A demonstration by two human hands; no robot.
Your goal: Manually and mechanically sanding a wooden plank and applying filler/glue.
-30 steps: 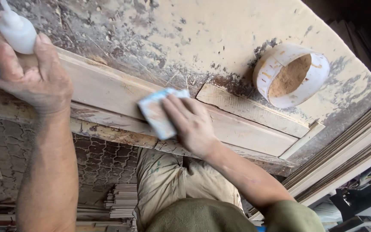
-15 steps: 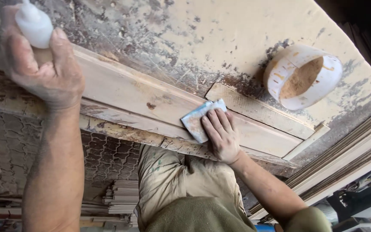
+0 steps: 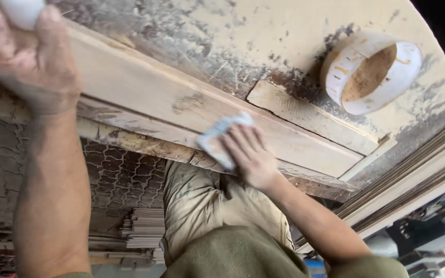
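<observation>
Sandpaper (image 3: 221,139) under my right hand (image 3: 251,157) has slid back along the plank (image 3: 145,98), fingers flat; left hand (image 3: 24,56) grips white bottle (image 3: 21,10)

Your left hand (image 3: 24,56) is smeared with motion blur and closes round a white bottle (image 3: 21,10) that the top edge cuts off, so you see only its lower part; your right hand (image 3: 248,154) covers much of the pale sanding pad (image 3: 217,138), leaving its near face hidden. The long wooden board (image 3: 145,98) runs out past the left edge; the clutter at lower right is too blurred to tell.
</observation>
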